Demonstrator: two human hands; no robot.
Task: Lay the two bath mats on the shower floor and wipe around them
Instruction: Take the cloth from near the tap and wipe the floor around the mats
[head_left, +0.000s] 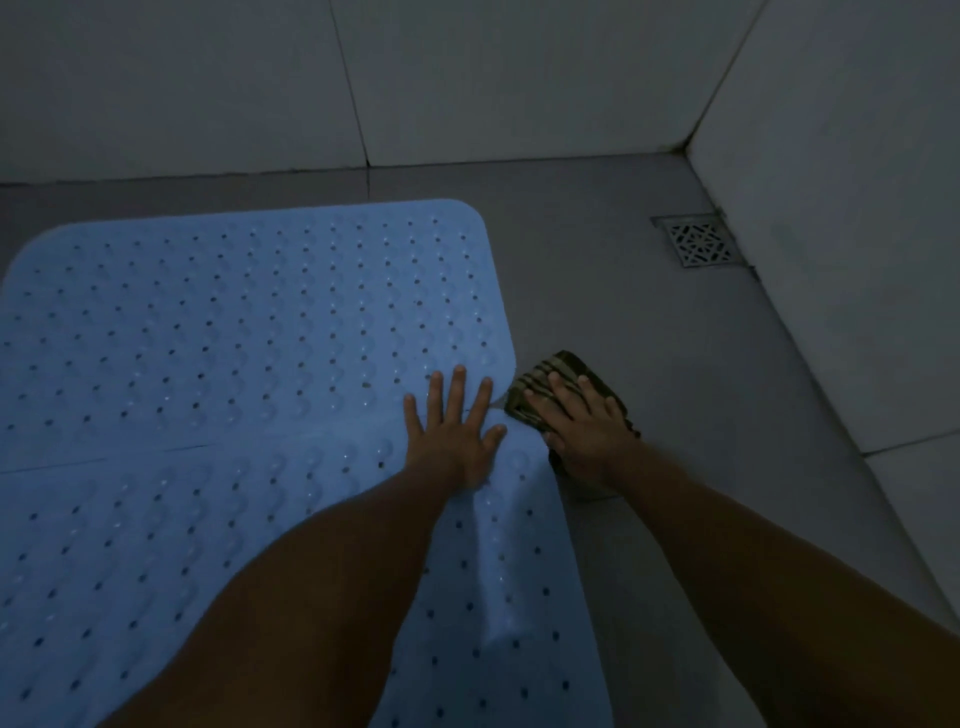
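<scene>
Two light blue perforated bath mats lie flat on the grey shower floor (649, 322), the far mat (234, 322) and the near mat (130, 545) meeting along a seam at mid-left. My left hand (454, 428) presses flat, fingers spread, on the mats' right edge where they meet. Just right of it, my right hand (582, 426) presses with straight fingers on a dark striped cloth (550, 374) that lies on the floor against the mat edge. A raised wrinkle runs down the near mat below my left hand.
A square metal drain grate (698, 241) sits in the far right corner of the floor. Pale tiled walls (519, 78) close the back and the right side. Bare grey floor lies between the mats and the right wall.
</scene>
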